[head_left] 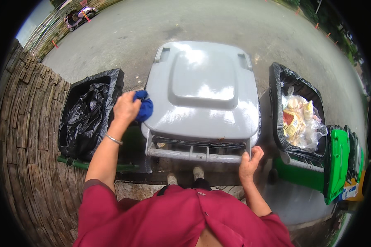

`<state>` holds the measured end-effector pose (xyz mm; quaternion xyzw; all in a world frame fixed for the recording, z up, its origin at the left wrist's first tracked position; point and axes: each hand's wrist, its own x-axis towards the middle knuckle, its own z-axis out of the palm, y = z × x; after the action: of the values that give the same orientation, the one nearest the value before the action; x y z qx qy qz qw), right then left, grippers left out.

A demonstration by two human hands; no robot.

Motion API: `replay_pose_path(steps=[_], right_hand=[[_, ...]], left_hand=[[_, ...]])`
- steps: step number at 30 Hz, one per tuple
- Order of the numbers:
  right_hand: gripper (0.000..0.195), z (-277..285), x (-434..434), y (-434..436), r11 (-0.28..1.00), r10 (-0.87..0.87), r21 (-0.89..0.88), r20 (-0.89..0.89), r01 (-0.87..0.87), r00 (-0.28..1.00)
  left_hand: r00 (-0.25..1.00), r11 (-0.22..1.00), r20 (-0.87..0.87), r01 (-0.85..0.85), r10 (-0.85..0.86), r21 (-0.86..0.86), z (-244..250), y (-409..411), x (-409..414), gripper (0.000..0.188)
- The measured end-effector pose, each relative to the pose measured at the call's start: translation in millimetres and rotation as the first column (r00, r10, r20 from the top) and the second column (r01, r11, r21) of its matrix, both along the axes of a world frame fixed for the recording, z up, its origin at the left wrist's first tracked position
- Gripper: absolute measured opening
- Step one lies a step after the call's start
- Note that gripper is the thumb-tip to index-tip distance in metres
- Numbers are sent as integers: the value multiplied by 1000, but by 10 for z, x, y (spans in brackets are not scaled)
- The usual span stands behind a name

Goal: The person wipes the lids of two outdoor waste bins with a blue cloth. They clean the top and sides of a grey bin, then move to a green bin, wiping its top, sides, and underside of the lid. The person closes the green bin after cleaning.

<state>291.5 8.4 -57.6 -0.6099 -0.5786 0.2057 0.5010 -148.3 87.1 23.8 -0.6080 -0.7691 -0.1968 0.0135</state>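
A grey wheelie bin lid (204,80), glossy with bright reflections, lies closed in front of me. My left hand (126,106) grips a bunched blue cloth (144,108) at the lid's left edge. My right hand (249,162) is at the right end of the bin's grey handle bar (198,155), its thumb and fingers around the corner there. A strip of black bin liner shows beneath the lid's near edge. Most of the bin's body is hidden under the lid.
To the left stands an open bin with a black liner (86,114), beside a stacked-stone wall (31,123). On the right, another lined bin holds bagged rubbish (301,120); green bins (339,163) stand past it. A scooter (78,17) is parked far off across the pavement (136,37).
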Motion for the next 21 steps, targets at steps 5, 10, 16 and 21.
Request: replay_pose_path(steps=[5, 10, 16, 21], right_hand=[[22, -3, 0, 19, 1000, -6, 1, -6, 6, 1000], [23, 4, -14, 11, 1000, -10, -12, -39, 10, 999], [26, 29, 10, 11, 999, 29, -34, -24, -30, 999], [27, 52, 32, -7, 997, 34, -70, -63, -38, 997]], left_hand=[[894, 937, 403, 46, -193, 345, 240, -49, 485, 33], [714, 663, 29, 634, -700, 400, 285, -54, 2088, 38], [433, 410, -233, 901, -871, 140, -36, -143, 2492, 27], [592, 598, -162, 801, -789, 18, -78, -330, 1869, 63]])
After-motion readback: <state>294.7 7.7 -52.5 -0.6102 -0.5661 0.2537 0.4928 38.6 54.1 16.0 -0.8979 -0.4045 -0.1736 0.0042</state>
